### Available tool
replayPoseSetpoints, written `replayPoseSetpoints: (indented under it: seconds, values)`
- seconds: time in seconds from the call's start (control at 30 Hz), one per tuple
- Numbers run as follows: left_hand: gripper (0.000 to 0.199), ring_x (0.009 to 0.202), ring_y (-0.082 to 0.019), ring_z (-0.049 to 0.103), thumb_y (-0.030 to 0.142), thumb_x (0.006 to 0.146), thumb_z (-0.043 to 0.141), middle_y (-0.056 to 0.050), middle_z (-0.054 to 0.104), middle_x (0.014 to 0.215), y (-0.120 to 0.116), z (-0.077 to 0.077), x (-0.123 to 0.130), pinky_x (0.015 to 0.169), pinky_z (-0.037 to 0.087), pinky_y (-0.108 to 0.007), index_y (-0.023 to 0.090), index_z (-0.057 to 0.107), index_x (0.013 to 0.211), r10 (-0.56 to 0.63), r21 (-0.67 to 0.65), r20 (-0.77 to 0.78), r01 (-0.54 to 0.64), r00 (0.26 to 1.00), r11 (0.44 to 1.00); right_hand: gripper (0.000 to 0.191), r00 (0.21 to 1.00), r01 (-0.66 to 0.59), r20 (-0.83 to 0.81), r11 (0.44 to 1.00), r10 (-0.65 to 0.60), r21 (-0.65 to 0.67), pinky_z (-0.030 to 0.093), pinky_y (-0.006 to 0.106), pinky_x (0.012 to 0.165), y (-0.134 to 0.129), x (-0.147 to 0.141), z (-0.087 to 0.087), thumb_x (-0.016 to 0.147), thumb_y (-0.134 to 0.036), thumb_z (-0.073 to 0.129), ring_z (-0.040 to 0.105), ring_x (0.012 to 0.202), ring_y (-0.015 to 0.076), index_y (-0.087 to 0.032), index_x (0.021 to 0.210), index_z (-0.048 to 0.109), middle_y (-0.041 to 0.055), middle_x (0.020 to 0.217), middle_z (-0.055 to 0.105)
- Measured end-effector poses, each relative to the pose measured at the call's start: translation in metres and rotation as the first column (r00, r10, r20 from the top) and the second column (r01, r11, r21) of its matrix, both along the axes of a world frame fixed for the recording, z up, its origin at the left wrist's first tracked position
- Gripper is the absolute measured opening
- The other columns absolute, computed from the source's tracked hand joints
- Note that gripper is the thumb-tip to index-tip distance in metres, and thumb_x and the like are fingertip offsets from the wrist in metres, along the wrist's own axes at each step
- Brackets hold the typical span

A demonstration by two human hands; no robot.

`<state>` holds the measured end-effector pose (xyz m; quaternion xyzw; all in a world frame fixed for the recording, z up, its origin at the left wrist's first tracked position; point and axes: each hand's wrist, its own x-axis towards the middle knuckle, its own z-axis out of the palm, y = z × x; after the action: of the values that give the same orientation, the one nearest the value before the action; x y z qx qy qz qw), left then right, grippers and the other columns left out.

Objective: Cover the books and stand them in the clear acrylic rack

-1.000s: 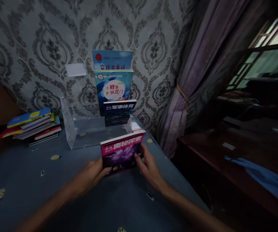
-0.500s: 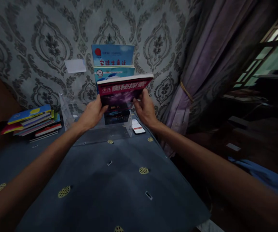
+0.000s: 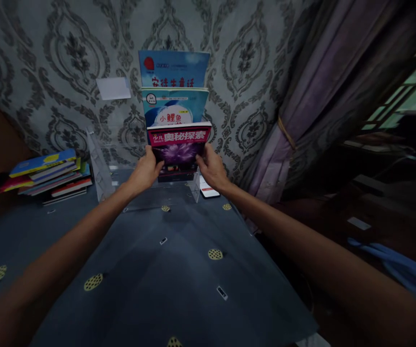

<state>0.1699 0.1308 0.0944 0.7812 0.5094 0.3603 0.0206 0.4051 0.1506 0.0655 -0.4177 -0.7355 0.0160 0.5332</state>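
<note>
A book with a red title band and a purple cover (image 3: 177, 152) is gripped at its two sides. My left hand (image 3: 146, 168) is closed on its left edge, thumb on the front cover. On the opposite edge my right hand (image 3: 211, 166) grips it the same way. The book stands nearly upright at the front of a clear acrylic rack (image 3: 101, 166). Behind it, one tier up, is a teal book with a fish title (image 3: 175, 106). Farther back and higher rises a blue book with red characters (image 3: 174, 70). The purple book's lower edge is hard to make out.
Left of the rack lies a stack of several books (image 3: 51, 173). A phone with a lit screen (image 3: 209, 188) rests by the rack's right side. The table has a dark blue cloth (image 3: 139, 289). A tied curtain (image 3: 269, 159) hangs at the right, and a white card (image 3: 114, 88) shows against the wall.
Both hands have lowered the purple book and levelled its tilted top edge, bringing it in front of the rack's other books. More of the teal cover now shows above it.
</note>
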Motion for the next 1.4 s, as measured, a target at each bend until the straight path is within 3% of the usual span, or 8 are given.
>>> replayPoseSetpoints:
  seconds: [0.13, 0.3, 0.57, 0.73, 1.0, 1.4]
  values:
    - [0.044, 0.099, -0.033, 0.068, 0.021, 0.091, 0.056, -0.017, 0.067, 0.102, 0.004, -0.003, 0.003, 0.090, 0.052, -0.047, 0.008, 0.035, 0.127, 0.014, -0.016, 0.034, -0.014, 0.999, 1.000, 0.019, 0.996, 0.077, 0.037, 0.997, -0.077, 0.008, 0.051, 0.049, 0.091, 0.002, -0.001, -0.005, 0.088, -0.020, 0.049, 0.061, 0.098, 0.0267, -0.023, 0.106, 0.054, 0.0087, 0.102, 0.064]
    - [0.041, 0.107, -0.034, 0.067, 0.021, 0.092, 0.057, -0.021, 0.066, 0.112, 0.001, 0.006, 0.005, 0.091, 0.052, -0.044, 0.010, 0.036, 0.125, 0.030, -0.030, -0.006, -0.030, 1.000, 0.999, 0.017, 0.989, 0.140, 0.040, 0.990, -0.140, 0.002, 0.051, 0.048, 0.087, 0.006, -0.005, -0.009, 0.085, -0.018, 0.048, 0.061, 0.092, 0.0273, -0.021, 0.100, 0.055, 0.0097, 0.096, 0.063]
    - [0.028, 0.114, -0.034, 0.065, 0.023, 0.098, 0.049, -0.024, 0.064, 0.121, -0.008, 0.011, 0.011, 0.090, 0.051, -0.042, 0.013, 0.036, 0.120, 0.115, -0.026, -0.120, -0.119, 0.986, 0.993, 0.035, 0.975, 0.217, 0.041, 0.976, -0.218, 0.021, 0.051, 0.046, 0.086, 0.005, -0.004, -0.019, 0.083, -0.018, 0.047, 0.061, 0.093, 0.0272, -0.019, 0.118, 0.052, 0.0122, 0.105, 0.062]
    - [0.022, 0.107, -0.034, 0.069, 0.025, 0.101, 0.043, -0.022, 0.068, 0.113, -0.010, 0.013, 0.015, 0.085, 0.051, -0.039, 0.013, 0.038, 0.118, 0.174, -0.075, -0.197, -0.191, 0.965, 0.979, 0.032, 0.963, 0.264, 0.050, 0.964, -0.264, -0.003, 0.052, 0.046, 0.081, 0.009, -0.008, -0.023, 0.083, -0.018, 0.047, 0.059, 0.083, 0.0274, -0.020, 0.113, 0.058, 0.0100, 0.094, 0.059]
    - [0.021, 0.098, -0.034, 0.072, 0.024, 0.102, 0.037, -0.023, 0.071, 0.103, -0.008, 0.015, 0.019, 0.081, 0.051, -0.039, 0.011, 0.040, 0.118, 0.226, -0.064, -0.243, -0.248, 0.943, 0.967, 0.036, 0.963, 0.268, 0.013, 0.963, -0.268, 0.026, 0.051, 0.043, 0.084, 0.011, -0.012, -0.022, 0.082, -0.012, 0.043, 0.058, 0.088, 0.0271, -0.018, 0.113, 0.060, 0.0099, 0.094, 0.060]
    - [0.024, 0.091, -0.034, 0.074, 0.025, 0.102, 0.036, -0.024, 0.072, 0.096, -0.007, 0.011, 0.024, 0.079, 0.052, -0.040, 0.010, 0.039, 0.119, 0.279, -0.031, -0.260, -0.297, 0.924, 0.954, 0.036, 0.969, 0.248, -0.021, 0.968, -0.247, 0.049, 0.051, 0.040, 0.080, 0.016, -0.008, -0.021, 0.083, -0.011, 0.041, 0.058, 0.080, 0.0243, -0.019, 0.108, 0.065, 0.0071, 0.088, 0.059]
